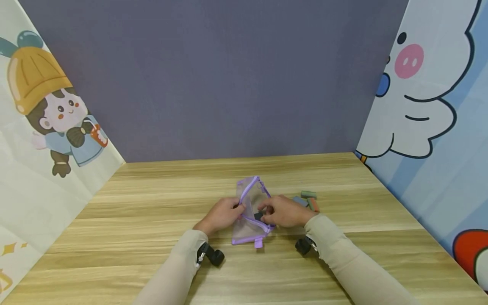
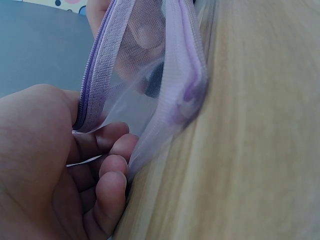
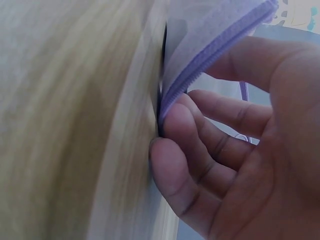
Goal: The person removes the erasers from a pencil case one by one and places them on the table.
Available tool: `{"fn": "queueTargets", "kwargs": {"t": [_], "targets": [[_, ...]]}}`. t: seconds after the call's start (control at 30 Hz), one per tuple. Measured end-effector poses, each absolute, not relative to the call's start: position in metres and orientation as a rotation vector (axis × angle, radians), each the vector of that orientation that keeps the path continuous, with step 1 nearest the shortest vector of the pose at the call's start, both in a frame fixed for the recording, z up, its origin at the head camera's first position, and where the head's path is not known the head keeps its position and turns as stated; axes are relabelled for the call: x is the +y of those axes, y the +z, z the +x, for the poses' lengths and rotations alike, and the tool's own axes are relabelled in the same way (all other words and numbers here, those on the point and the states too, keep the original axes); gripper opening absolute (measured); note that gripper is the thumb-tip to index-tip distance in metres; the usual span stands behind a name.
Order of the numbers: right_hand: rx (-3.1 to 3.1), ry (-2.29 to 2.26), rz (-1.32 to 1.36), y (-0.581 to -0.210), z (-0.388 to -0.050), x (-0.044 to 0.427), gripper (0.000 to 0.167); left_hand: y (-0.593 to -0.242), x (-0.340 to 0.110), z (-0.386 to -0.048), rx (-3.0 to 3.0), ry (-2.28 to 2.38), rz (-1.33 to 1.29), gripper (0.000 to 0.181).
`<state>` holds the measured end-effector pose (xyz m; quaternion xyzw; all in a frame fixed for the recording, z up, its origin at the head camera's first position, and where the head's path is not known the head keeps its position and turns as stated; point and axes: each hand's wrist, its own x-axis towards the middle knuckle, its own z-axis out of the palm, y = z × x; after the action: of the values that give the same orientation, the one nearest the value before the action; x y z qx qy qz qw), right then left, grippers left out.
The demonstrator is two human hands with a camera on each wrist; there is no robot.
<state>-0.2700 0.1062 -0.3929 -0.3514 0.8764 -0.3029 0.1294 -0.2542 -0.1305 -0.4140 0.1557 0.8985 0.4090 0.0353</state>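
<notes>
A purple-trimmed mesh zipper pouch (image 1: 241,232) lies on the wooden table with its zip undone. My left hand (image 1: 224,214) pinches the zip edge on the left side and holds the mouth apart. In the left wrist view, the zipper tape (image 2: 95,75) runs up from between thumb and fingers. My right hand (image 1: 286,212) reaches into the mouth, its fingers curled at a small dark block (image 1: 259,216). Through the mesh in the left wrist view, the dark block (image 2: 155,82) shows beneath the right fingertips. The right wrist view has the zipper edge (image 3: 215,55) crossing the right fingers.
Just beyond my right hand lie a short green stick (image 1: 308,194), an orange-red stick (image 1: 313,205) and a blue-grey piece (image 1: 299,201). A grey panel (image 1: 228,84) stands behind the table, with cartoon-printed sheets on both sides.
</notes>
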Motion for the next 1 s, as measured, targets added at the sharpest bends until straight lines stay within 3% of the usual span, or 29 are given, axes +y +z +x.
{"fn": "queueTargets", "kwargs": {"t": [1.0], "targets": [[2.59, -0.86, -1.047, -0.3942, -0.2686, 0.107, 0.016, -0.413, -0.1288, -0.2524, 2.779, 1.246, 0.48, 0.03]]}}
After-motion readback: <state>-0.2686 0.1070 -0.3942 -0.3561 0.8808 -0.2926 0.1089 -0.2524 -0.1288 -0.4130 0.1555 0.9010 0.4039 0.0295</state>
